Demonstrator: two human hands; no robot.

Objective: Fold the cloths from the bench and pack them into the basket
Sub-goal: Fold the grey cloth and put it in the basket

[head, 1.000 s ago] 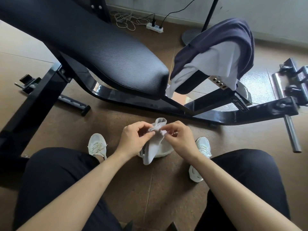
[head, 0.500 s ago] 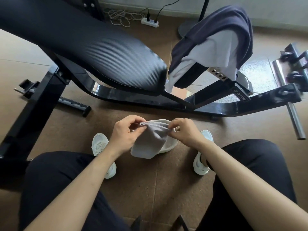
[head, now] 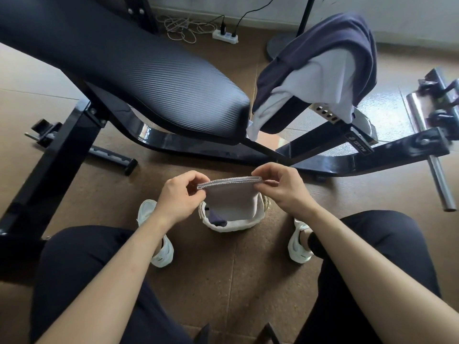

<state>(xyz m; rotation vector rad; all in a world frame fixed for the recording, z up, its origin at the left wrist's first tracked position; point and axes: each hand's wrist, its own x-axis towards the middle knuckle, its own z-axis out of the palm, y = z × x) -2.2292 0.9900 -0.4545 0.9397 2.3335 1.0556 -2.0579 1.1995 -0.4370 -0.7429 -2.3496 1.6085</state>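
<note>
Two pinches: left hand (head: 177,194), right hand (head: 280,189) nip grey cloth (head: 231,199) top corners, frame centre; brown speckled floor (head: 223,281); basket (head: 231,225) below mostly hidden.

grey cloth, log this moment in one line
grey cloth: held over basket | left hand: pinches left corner | right hand: pinches right corner | bench: navy cloth, white cloth draped

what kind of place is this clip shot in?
Probably a home gym or small workout room: a padded weight bench on a black metal frame, a chrome weight peg, and a power strip on the floor.
</note>
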